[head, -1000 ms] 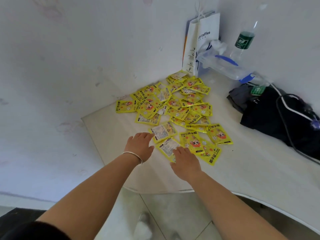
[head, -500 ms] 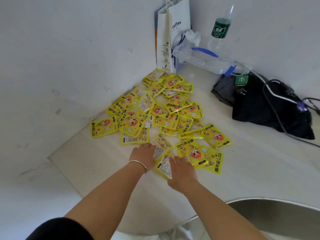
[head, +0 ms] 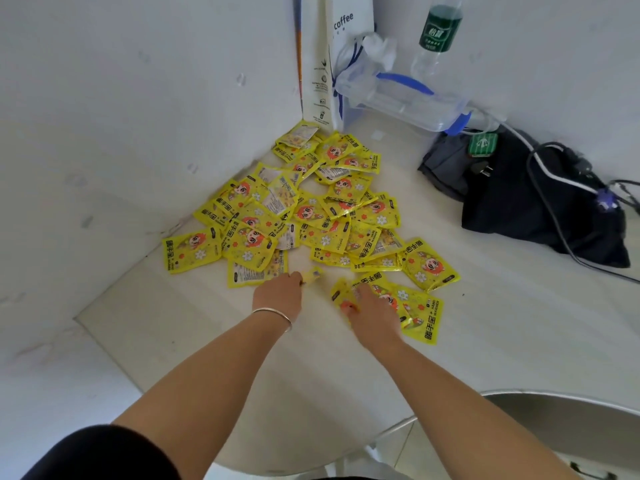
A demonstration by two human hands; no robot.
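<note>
Several yellow hand-warmer packets (head: 311, 216) lie in a loose heap in the corner of a pale table (head: 502, 323). My left hand (head: 277, 294), with a silver bangle at the wrist, holds one packet (head: 311, 274) by its edge; the packet is blurred and raised off the table. My right hand (head: 369, 311) grips another packet (head: 341, 296) at the near edge of the heap, on top of two more packets (head: 420, 311) lying flat.
A white paper coffee bag (head: 332, 60) stands in the corner. Beside it lie a clear plastic box with blue clips (head: 405, 102) and a green-labelled water bottle (head: 438, 32). A black bag with cables (head: 540, 195) sits at the right. The table's curved front edge (head: 398, 420) is near.
Both hands have closed on a packet each and drawn them apart. The left one's packet has lifted off the table. The camera has moved closer and lower.
</note>
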